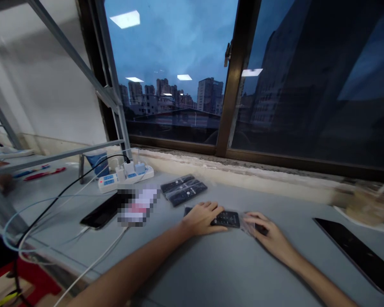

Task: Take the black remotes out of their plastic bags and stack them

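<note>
A black remote control (pixel 226 219) lies on the grey table in front of me. My left hand (pixel 202 218) is laid across its left part, with fingers over the far side and thumb along the near side. Clear plastic film (pixel 247 223) shows at the remote's right end. My right hand (pixel 269 234) has its fingers closed on that film, and a small dark piece shows under them; what it is I cannot tell. Farther back, several black remotes (pixel 188 192) in clear wrapping lie side by side.
To the left are a black phone (pixel 104 212), a second phone (pixel 140 207) with a blurred screen, and a power strip (pixel 110 181) with plugs and loose cables. A dark tablet-like slab (pixel 355 249) and a drink cup (pixel 366 204) are at right. A window (pixel 173 76) rises behind.
</note>
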The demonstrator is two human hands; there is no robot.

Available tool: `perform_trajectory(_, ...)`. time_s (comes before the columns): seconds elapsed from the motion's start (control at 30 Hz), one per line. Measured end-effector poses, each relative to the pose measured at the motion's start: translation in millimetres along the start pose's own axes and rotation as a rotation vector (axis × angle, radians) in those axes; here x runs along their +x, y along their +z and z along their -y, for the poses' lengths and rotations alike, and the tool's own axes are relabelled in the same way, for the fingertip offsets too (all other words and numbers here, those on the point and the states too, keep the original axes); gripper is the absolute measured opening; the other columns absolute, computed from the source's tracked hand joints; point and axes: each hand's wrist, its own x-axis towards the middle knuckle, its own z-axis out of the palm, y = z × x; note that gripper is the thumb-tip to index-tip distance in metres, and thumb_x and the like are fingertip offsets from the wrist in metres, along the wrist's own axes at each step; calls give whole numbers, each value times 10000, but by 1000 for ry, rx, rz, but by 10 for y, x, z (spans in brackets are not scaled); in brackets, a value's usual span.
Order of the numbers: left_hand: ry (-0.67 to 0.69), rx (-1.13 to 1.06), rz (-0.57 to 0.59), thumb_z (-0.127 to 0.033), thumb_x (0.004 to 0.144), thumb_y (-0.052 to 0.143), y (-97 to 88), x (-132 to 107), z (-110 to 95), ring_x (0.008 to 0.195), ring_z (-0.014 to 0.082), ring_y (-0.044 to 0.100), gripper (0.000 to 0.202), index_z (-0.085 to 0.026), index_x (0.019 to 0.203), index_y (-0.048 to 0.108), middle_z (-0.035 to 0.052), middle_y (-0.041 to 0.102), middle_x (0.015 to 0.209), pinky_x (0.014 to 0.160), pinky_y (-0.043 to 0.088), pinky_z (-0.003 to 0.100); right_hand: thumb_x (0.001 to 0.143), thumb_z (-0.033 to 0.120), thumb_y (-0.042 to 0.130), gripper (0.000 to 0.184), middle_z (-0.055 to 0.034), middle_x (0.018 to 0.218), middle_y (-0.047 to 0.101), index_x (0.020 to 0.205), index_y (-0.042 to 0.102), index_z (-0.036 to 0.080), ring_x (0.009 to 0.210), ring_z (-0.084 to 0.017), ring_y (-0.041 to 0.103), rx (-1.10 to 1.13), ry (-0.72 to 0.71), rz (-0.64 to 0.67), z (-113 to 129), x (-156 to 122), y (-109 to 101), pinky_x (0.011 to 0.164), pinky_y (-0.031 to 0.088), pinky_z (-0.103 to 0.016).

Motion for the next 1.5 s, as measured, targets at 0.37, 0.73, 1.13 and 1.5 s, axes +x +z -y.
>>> perform_trajectory(0.37,63,-59,52,-589,810,401,52,20,-3,836,203,593,471,-200,1072,439,44,582,963,713,434,281,763,445,543,258,-70,973,594,828,707,256,886,-211,560,12,16,35,109,-3,-8,771,425,-348)
perform_trajectory(0.73,131,-34,-15,-577,821,398,49,26,12,802,186,586,495,-176,1108,449,50,590,915,692,431,271,789,453,493,313,-75,920,628,770,699,218,877,-208,560,49,4,139,69,16,30,783,433,-331)
perform_trajectory(1.13,215,129,-196,-585,816,389,183,57,87,780,167,562,510,-180,1113,475,38,579,869,685,407,269,731,454,568,299,-84,964,599,776,690,185,911,-213,551,54,38,140,155,26,35,817,422,-321)
perform_trajectory(1.5,269,318,-187,-495,855,405,-15,63,184,755,166,534,437,-151,1117,469,47,563,852,685,389,282,694,470,611,382,-89,1037,555,932,687,181,955,-205,534,165,66,73,194,51,-8,857,403,-312)
